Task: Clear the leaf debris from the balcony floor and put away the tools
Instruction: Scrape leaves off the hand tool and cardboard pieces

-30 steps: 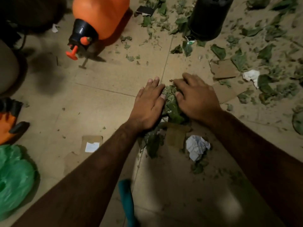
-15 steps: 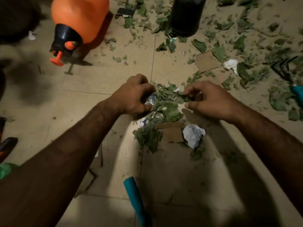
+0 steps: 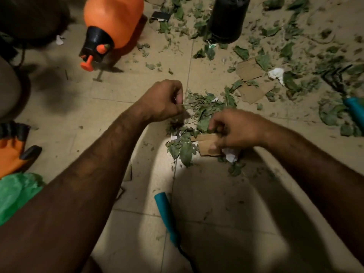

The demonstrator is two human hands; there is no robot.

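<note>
A small heap of green leaf debris (image 3: 204, 113) lies on the beige tiled floor between my hands. My left hand (image 3: 165, 100) is curled at the heap's left edge, pinching a thin leaf stem. My right hand (image 3: 236, 129) is closed over the heap's right side, its fingers on leaves and a cardboard scrap (image 3: 206, 145); crumpled white paper (image 3: 231, 155) peeks out beneath it. More leaves (image 3: 295, 56) are scattered across the floor to the upper right. A teal-handled tool (image 3: 166, 213) lies near me, and another teal handle (image 3: 354, 109) with dark rake tines sits at the right edge.
An orange pressure sprayer (image 3: 112, 30) lies on its side at the upper left. A black pot (image 3: 226, 18) stands at the top. Cardboard pieces (image 3: 252, 81) and white paper (image 3: 276, 73) lie among the leaves. A green plastic bag (image 3: 17, 194) and an orange-black item (image 3: 11, 152) sit at the left edge.
My hands went from pressing flat on the heap to curling around it. The right hand has since slid down toward the cardboard scrap and paper; the left now pinches a stem.
</note>
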